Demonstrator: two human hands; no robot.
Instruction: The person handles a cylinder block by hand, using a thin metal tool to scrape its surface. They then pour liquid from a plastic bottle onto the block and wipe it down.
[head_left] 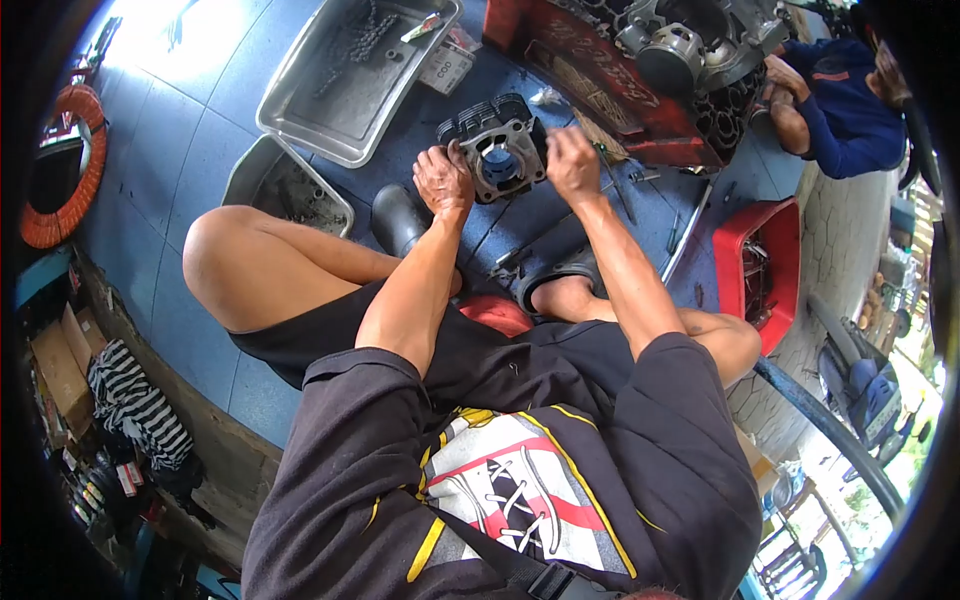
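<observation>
A finned engine cylinder is held tilted above the floor between my two hands, its round bore facing me and blue tile showing through it. My left hand is closed around its left side, the thumb on the upper edge. At its right side, my right hand is closed with the fingers curled; what they pinch, if anything, is hidden. A screwdriver with a green handle lies just beyond my right hand.
A grey tray with a chain stands ahead, beside a smaller bin. A red crate bears an engine. A red tub holds metal parts. Another person in a blue sleeve sits at the upper right.
</observation>
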